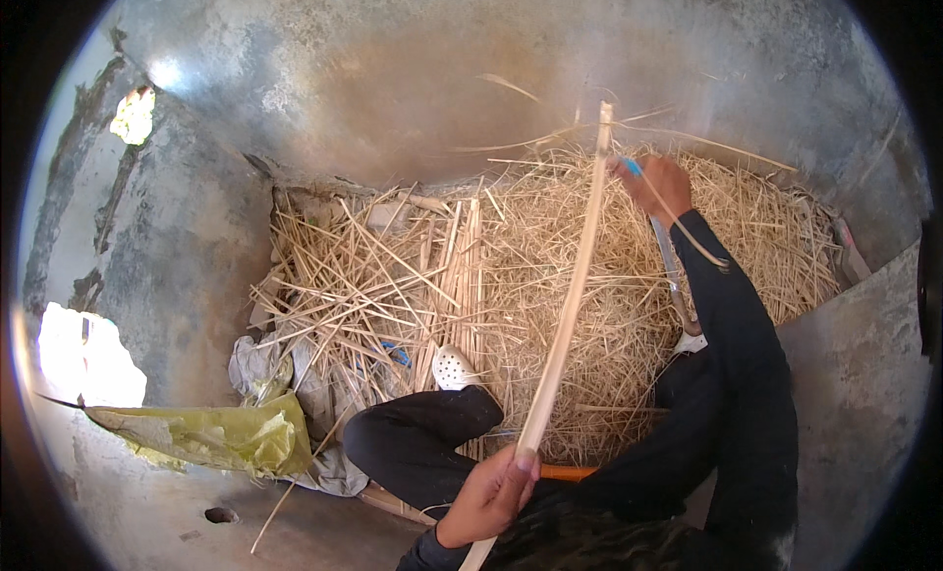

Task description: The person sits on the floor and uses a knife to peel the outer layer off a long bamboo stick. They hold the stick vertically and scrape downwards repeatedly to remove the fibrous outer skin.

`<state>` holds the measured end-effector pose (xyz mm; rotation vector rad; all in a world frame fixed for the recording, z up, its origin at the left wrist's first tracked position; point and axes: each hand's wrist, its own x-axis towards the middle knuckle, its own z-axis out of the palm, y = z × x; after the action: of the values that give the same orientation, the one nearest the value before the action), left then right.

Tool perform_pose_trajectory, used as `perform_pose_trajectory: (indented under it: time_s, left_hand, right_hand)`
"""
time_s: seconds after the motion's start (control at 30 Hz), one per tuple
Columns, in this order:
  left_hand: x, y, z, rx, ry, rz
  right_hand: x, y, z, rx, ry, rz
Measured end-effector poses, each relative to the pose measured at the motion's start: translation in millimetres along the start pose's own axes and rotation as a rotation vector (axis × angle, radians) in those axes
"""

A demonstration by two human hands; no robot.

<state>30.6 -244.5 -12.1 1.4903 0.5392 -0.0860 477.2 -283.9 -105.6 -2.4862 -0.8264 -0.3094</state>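
Note:
A long pale bamboo strip (pixel 569 320) slants up from my lap toward the far wall. Near its lower end my left hand (pixel 493 494) is closed around it, thumb on top. My right hand (pixel 660 188) is closed beside the strip's far end, with something blue at its fingers. From those fingers a thin bamboo sliver (pixel 691 235) curls down over my dark sleeve. Below my right wrist a knife with a narrow metal blade (pixel 666 252) and a brown handle (pixel 685 314) points away from me; my forearm partly covers it.
A large heap of shavings (pixel 550 237) spreads before me. Split sticks (pixel 363 276) lie crisscrossed to the left, near my white clog (pixel 453 368). Yellow sheeting (pixel 250 438) and crumpled grey sacking (pixel 339 473) lie at left. Concrete walls (pixel 422 89) enclose the space.

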Motion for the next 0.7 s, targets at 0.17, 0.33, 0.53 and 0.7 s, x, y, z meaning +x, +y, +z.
perform_pose_trajectory:
  time_s: [0.17,0.33,0.53,0.7]
  left_hand:
    - [5.8,-8.2,5.0,0.019,-0.077,-0.057]
    - [17.8,-11.8,-11.3,-0.044,0.094,-0.016]
    - [24.4,6.4,-10.8,-0.166,0.127,0.024]
    - [27.7,13.3,-5.1,-0.199,0.114,0.042]
  right_hand:
    - [11.4,32.5,1.6,0.102,-0.122,0.286]
    - [-29.5,-40.8,-17.1,0.388,-0.387,0.099]
    - [-139.5,-110.2,-51.7,0.277,-0.247,-0.593]
    - [-109.1,-87.3,-43.3,0.228,-0.18,-0.463]
